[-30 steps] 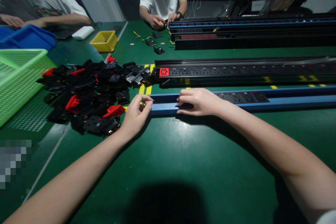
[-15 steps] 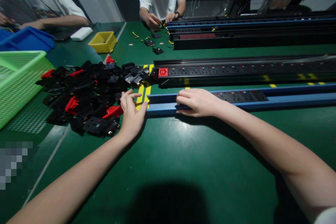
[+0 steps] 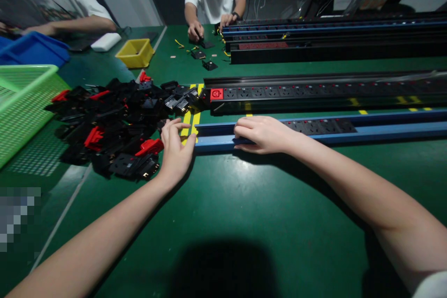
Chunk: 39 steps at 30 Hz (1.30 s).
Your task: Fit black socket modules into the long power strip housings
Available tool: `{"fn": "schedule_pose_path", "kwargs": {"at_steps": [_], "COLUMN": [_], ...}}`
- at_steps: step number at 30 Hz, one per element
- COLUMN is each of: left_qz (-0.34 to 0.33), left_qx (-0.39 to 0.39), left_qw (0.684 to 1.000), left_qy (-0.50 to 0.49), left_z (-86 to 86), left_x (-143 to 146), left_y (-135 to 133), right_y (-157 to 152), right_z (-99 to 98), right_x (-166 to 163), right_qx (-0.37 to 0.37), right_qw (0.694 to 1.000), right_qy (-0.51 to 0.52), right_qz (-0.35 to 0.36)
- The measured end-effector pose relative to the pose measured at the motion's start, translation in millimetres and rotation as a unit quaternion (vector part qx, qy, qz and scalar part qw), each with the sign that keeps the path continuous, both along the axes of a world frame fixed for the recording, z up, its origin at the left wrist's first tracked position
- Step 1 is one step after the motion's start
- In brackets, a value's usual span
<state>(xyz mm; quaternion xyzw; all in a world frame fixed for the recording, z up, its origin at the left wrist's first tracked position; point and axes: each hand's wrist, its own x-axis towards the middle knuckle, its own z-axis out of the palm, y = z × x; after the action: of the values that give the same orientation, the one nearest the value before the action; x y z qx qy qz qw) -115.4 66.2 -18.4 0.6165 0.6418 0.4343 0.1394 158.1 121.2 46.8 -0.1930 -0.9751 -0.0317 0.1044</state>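
Note:
A long blue rail lies across the green table in front of me, with several black socket modules seated in it. My right hand rests curled over the rail near its left end, fingers pressed down on it. My left hand lies just left of the rail's end, fingers spread, its fingertips at the edge of a heap of black and red socket modules. It holds nothing that I can see.
A black rail with a red socket lies behind the blue one; more rails lie farther back. A green basket, a blue bin and a yellow tray stand left. Two other people work at the far side.
My left hand has left the blue rail's end, moved left and opened toward the heap of modules. My right hand has stayed on the rail.

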Motion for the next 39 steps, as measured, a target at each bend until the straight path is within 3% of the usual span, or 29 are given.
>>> {"fn": "schedule_pose_path", "kwargs": {"at_steps": [15, 19, 25, 39], "left_qz": [-0.001, -0.001, -0.048, -0.033], "left_qx": [0.072, 0.082, 0.024, 0.033], "left_qw": [0.997, 0.996, 0.983, 0.974], "left_qy": [-0.028, 0.020, 0.175, 0.222], "left_z": [16.7, 19.0, 10.5, 10.0], "left_x": [5, -1, -8, -6], "left_y": [-3, 1, 7, 5], "right_y": [0, 0, 0, 0], "right_z": [0.0, -0.4, 0.3, 0.0], "right_x": [1, 1, 0, 1], "right_qx": [-0.009, -0.010, -0.014, -0.008], "right_qw": [1.000, 1.000, 1.000, 1.000], "right_qy": [0.003, 0.007, 0.008, 0.011], "right_qz": [0.002, 0.005, 0.006, 0.010]}}
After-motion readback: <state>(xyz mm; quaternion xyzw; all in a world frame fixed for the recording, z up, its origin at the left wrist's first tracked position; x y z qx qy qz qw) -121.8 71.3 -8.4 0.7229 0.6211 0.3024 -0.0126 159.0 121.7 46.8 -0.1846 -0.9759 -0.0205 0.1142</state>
